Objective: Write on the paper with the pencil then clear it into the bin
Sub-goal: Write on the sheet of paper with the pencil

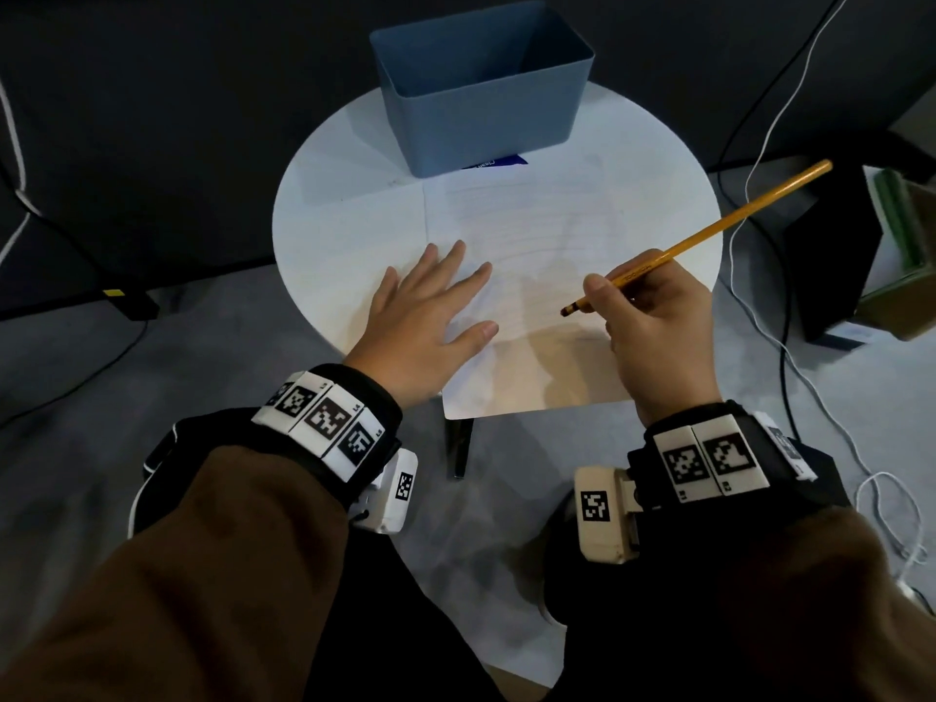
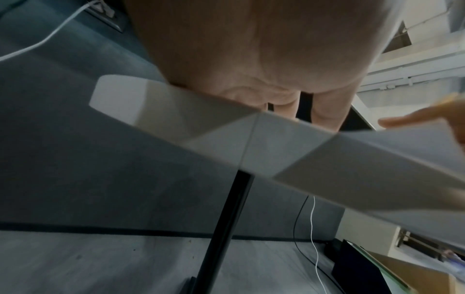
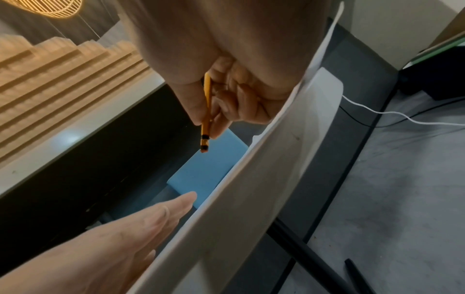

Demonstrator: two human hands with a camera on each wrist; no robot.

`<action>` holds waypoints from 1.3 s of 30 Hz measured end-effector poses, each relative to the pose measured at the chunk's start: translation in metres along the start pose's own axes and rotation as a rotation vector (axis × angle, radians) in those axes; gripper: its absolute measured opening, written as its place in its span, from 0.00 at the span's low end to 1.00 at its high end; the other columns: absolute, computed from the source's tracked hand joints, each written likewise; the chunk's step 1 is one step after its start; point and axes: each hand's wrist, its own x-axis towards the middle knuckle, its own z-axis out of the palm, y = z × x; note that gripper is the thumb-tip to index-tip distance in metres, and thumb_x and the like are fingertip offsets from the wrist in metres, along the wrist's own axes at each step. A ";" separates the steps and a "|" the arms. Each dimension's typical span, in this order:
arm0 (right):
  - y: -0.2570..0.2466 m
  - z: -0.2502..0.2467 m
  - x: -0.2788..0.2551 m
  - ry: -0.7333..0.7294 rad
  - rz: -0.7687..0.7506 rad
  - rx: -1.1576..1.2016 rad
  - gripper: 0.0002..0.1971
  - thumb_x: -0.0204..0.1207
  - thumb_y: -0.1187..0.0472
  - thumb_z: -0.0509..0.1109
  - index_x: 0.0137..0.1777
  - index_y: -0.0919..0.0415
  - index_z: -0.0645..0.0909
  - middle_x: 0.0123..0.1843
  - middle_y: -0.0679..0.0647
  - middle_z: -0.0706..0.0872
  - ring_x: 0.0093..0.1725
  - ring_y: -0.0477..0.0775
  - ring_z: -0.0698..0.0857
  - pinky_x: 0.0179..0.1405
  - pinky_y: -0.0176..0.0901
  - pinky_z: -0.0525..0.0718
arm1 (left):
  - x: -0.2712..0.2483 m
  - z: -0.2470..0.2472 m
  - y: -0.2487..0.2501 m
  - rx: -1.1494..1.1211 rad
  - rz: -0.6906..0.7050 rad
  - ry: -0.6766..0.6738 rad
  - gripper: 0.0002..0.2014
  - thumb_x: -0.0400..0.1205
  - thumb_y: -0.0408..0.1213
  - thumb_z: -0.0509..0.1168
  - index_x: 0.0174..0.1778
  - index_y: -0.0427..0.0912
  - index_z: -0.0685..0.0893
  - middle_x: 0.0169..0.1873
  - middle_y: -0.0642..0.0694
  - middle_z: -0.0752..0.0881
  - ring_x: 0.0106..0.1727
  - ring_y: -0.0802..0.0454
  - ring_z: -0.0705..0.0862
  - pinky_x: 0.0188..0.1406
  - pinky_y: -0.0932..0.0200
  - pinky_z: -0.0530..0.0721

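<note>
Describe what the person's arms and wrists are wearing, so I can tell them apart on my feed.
Both arms wear brown sleeves over black cuffs. The left wrist band carries white blocks printed with black square codes, with a white camera unit hanging beneath. The right wrist band has matching coded blocks and a cream camera unit bearing its own code. Both hands are bare.

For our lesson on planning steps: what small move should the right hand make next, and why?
Probably lower the pencil tip onto the paper: the right hand grips it in a writing hold, the left hand lies flat on the sheet, and no writing shows yet.
</note>
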 end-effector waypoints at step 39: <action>-0.009 0.022 -0.014 -0.251 -0.365 -0.347 0.09 0.78 0.60 0.78 0.40 0.57 0.82 0.30 0.38 0.84 0.31 0.42 0.84 0.33 0.26 0.75 | 0.012 0.002 -0.004 0.183 -0.070 -0.154 0.33 0.82 0.71 0.49 0.82 0.77 0.43 0.85 0.59 0.31 0.85 0.56 0.30 0.83 0.44 0.30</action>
